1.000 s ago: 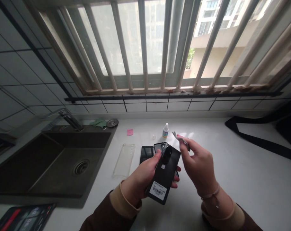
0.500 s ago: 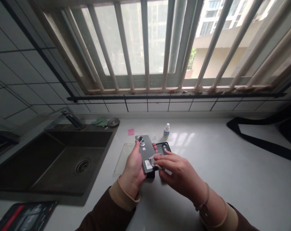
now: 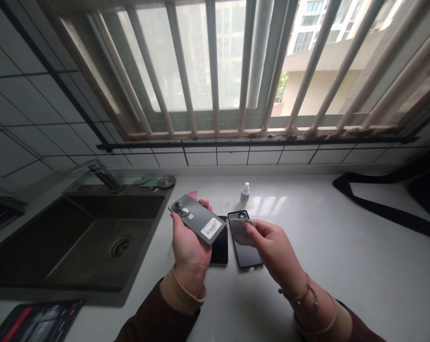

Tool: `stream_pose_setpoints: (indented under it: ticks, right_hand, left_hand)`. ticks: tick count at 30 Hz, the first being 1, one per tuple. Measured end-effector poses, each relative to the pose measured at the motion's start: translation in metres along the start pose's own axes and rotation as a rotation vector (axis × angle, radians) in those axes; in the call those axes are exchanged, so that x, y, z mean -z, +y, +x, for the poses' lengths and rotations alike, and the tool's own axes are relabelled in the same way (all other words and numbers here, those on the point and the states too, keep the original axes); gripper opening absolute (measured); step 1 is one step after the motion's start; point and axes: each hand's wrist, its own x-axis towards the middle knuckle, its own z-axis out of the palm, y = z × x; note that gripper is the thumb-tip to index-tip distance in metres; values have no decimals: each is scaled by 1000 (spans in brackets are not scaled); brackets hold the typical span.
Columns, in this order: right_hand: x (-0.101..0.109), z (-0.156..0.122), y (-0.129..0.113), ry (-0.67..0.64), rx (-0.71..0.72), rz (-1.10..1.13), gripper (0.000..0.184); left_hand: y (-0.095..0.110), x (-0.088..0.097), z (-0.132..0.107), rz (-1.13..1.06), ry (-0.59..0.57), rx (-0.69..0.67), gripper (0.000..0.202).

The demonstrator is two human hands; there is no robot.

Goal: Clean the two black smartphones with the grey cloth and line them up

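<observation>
Well, counter [image 3: 343,223]: long and white, running beneath a barred window [image 3: 215,61].
Sink [image 3: 104,251]: dark, set into the counter on the left.
Phones: a grey phone [image 3: 197,219] up in the air, tilted; a dark phone [image 3: 220,249] and a black phone [image 3: 245,247] flat on the counter, just beside each other.
Left hand [image 3: 190,242]: wrapped around the grey phone, holding it above the dark phone.
Right hand [image 3: 275,247]: pinching a grey cloth [image 3: 240,232], pressing it onto the black phone.
Bottle [image 3: 245,194]: small, white-capped, standing behind the phones.
Barcode sticker [image 3: 211,228]: on the grey phone's back.
</observation>
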Motion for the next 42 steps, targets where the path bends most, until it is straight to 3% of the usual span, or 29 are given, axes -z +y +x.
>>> stream_pose_setpoints:
  ticks: [5,8,11,13,15,20,22,25,28,31,34,42]
  right_hand:
    - [-22,-13,5,-112,91,-3,31]
    - [-33,-22,4,-188,215,-90,25]
    - [-34,-25,2,-255,333,-109,24]
    - [-27,-23,1,-302,305,-41,22]
    - [-17,-18,3,-271,206,93,25]
    - [10,8,10,339,81,467,31]
    - [15,16,10,430,77,530,29]
    - [16,18,5,381,62,531,29]
    - [13,13,-2,208,-36,510,33]
    - [10,9,-8,107,-96,551,33]
    - [10,9,-10,78,-69,603,30]
    - [16,15,3,153,69,562,22]
  left_hand:
    - [-7,3,-3,33,93,7,63]
    - [-10,7,-1,44,142,22,59]
    - [-9,7,0,58,156,18,57]
    - [-8,6,1,70,135,73,57]
    - [-7,5,0,73,94,174,58]
    - [-5,4,-6,143,-139,546,58]
    - [-3,5,-12,224,-283,745,60]
    - [-1,7,-23,335,-476,1044,65]
    - [0,8,-30,396,-554,1228,69]
    - [0,7,-29,382,-545,1226,69]
    - [1,7,-22,352,-504,1156,68]
    - [9,7,-11,375,-389,1011,64]
